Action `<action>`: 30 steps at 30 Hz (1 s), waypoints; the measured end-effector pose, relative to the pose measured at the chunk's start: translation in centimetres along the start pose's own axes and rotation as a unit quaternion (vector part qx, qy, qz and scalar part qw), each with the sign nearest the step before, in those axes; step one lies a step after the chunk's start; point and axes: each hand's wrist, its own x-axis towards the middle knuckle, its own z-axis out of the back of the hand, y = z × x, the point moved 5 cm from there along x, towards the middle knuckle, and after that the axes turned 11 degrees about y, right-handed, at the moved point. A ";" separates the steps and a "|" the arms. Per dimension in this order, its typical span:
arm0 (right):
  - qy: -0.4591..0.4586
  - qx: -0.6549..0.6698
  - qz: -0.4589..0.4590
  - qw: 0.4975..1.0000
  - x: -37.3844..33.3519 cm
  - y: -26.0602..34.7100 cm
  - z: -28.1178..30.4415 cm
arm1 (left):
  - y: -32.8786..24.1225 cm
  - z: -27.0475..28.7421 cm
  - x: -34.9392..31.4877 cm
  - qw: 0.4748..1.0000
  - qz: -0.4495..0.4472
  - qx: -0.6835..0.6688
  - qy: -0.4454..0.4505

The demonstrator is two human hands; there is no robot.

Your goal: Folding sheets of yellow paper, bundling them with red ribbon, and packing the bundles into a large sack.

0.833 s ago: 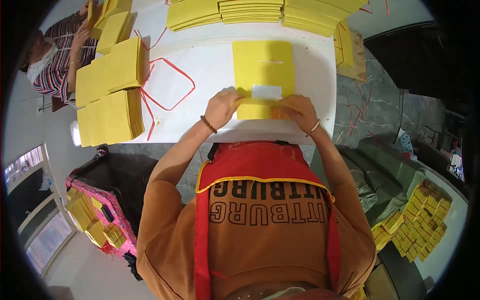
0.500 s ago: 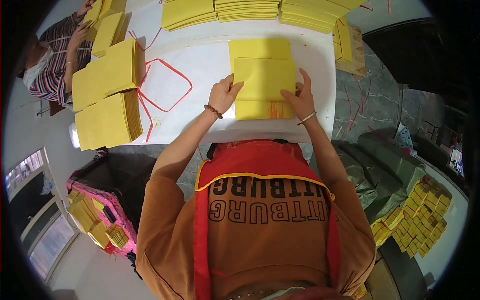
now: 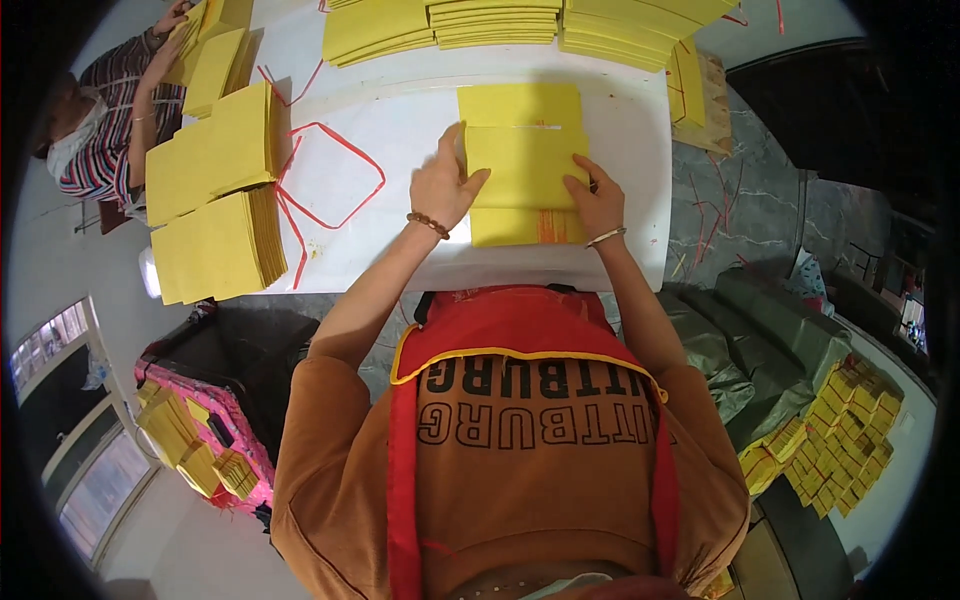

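A square stack of yellow paper (image 3: pixel 525 165) lies across more yellow paper on the white table in front of me. Yellow paper shows behind it (image 3: pixel 520 103) and at its near side, where a patch of orange-red marks (image 3: pixel 552 226) is visible. My left hand (image 3: pixel 446 188) holds the stack's left edge, thumb on top and index finger stretched along the side. At the right edge, my right hand (image 3: pixel 599 203) grips it with the thumb on top and fingers bent round the side. Some fingertips of both hands are hidden.
Yellow paper stacks stand on the table's left (image 3: pixel 215 240) and far side (image 3: pixel 495 25). A red strap (image 3: pixel 345 135) lies looped left of my hands. Another person's hand (image 3: pixel 165 60) touches paper at the far left. Bundled yellow stacks (image 3: pixel 840 440) are at the lower right.
The top stack has shifted slightly toward me, and a thin pale strip with red marks now shows behind it. My right hand has moved a little nearer, its raised index finger now lowered.
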 end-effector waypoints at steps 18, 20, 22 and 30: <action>0.093 -0.481 0.194 0.850 -4.1 1.3 -5.1 | -3.2 -6.4 0.5 0.864 -0.338 0.368 -0.056; 0.084 -0.467 0.202 0.857 -4.2 1.6 -5.0 | -3.0 -5.6 0.8 0.868 -0.369 0.322 -0.080; 0.120 -0.509 0.154 0.838 -4.1 1.8 -5.5 | -2.3 -4.0 0.9 0.920 -0.383 0.084 -0.027; 0.141 -0.456 0.180 0.860 -2.8 4.3 -5.1 | -3.4 -4.3 -0.9 0.909 -0.247 0.330 0.054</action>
